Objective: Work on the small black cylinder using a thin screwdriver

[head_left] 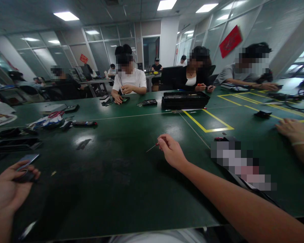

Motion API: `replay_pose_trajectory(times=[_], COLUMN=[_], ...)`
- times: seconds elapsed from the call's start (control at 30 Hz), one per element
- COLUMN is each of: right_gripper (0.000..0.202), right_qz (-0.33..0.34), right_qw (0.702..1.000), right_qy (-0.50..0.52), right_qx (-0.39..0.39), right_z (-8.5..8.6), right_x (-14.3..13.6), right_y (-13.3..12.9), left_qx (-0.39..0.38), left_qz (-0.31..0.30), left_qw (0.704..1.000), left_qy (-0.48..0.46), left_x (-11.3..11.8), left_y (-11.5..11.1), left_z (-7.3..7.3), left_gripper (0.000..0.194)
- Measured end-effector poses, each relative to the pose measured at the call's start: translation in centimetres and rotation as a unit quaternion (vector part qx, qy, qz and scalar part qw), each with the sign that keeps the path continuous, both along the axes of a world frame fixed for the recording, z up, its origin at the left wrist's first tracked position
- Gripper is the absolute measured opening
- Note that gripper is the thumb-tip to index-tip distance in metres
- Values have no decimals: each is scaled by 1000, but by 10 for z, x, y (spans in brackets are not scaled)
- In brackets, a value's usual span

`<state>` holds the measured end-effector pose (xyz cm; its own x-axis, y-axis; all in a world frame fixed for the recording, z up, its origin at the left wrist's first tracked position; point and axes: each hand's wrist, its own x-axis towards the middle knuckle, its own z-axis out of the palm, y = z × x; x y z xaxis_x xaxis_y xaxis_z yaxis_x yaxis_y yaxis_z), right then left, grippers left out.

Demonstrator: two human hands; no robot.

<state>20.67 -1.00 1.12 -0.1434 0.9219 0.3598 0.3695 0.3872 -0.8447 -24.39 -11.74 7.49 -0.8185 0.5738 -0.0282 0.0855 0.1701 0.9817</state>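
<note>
The right hand [171, 150] pinches a thin, red-handled metal tool [152, 147], its long axis slanting, tip leftward and nearer; the left hand [11, 187] has fingers curled round a small dark object [26, 176].

Screwdriver [156, 144] over table [111, 199], before tray [185, 104]

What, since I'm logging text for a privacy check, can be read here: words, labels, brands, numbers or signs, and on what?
No text is readable.
Large red wall decoration: markings, too blurred.
Smaller red wall decoration: markings, too small.
Screwdriver in right hand: none readable.
Dark object in left hand: none readable.
Pixelated item on the tabletop: any text masked.
</note>
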Motion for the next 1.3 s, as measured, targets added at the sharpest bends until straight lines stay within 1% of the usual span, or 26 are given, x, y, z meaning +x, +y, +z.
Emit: replay_pose_trajectory(times=[0.07, 0.1, 0.17, 0.23, 0.3, 0.37, 0.43, 0.47, 0.57, 0.7, 0.77, 0.83, 0.93, 1.03, 1.1, 1.2, 1.23, 1.3], right_gripper=[22, 22, 22, 23, 27, 31, 35, 37, 35, 36, 37, 36, 32, 28, 28, 30, 30, 29], right_qz=[-5, -7, -8, 3, 23, 33, 36, 35, 30, 15, 6, -5, -27, -49, -60, -44, -34, 10], right_qw=[1000, 1000, 999, 994, 972, 942, 923, 918, 911, 915, 922, 932, 939, 931, 933, 944, 946, 946], right_qy=[2, 6, 34, 100, 199, 269, 303, 313, 325, 311, 296, 268, 230, 221, 222, 221, 215, 203], right_qx=[-3, -4, -14, -51, -122, -197, -234, -243, -253, -256, -248, -243, -255, -286, -277, -241, -241, -252], right_z=[1, 1, 0, -4, -9, -15, -19, -20, -21, -21, -20, -19, -14, -11, -10, -12, -12, -11], right_x=[0, 0, -1, -3, -5, -7, -7, -7, -6, -8, -10, -13, -18, -24, -26, -24, -23, -19], right_y=[-1, -1, -1, 1, 5, 10, 14, 16, 20, 20, 20, 19, 20, 21, 21, 19, 18, 17], left_qx=[52, 68, 83, 94, 93, 80, 50, 24, -53, -66, -62, -52, -31, -19, -11, -1, -3, -14], left_qz=[-14, -20, -40, -86, -147, -210, -264, -277, -304, -357, -385, -421, -460, -455, -451, -459, -461, -463], left_qw=[995, 992, 987, 981, 975, 970, 963, 959, 938, 896, 879, 862, 839, 833, 831, 823, 823, 824], left_qy=[-82, -109, -130, -147, -141, -87, -2, 45, 159, 255, 276, 278, 289, 314, 325, 335, 332, 325], left_x=[13, 20, 35, 52, 70, 91, 114, 125, 155, 184, 193, 201, 210, 217, 220, 223, 223, 224], left_y=[8, 12, 22, 34, 47, 59, 70, 75, 85, 94, 100, 107, 116, 118, 116, 112, 111, 109], left_z=[-3, -4, -5, -6, -8, -12, -16, -18, -24, -26, -26, -27, -32, -43, -50, -59, -61, -64], left_gripper=[29, 33, 36, 32, 27, 32, 45, 50, 56, 48, 43, 39, 36, 38, 39, 43, 46, 49])
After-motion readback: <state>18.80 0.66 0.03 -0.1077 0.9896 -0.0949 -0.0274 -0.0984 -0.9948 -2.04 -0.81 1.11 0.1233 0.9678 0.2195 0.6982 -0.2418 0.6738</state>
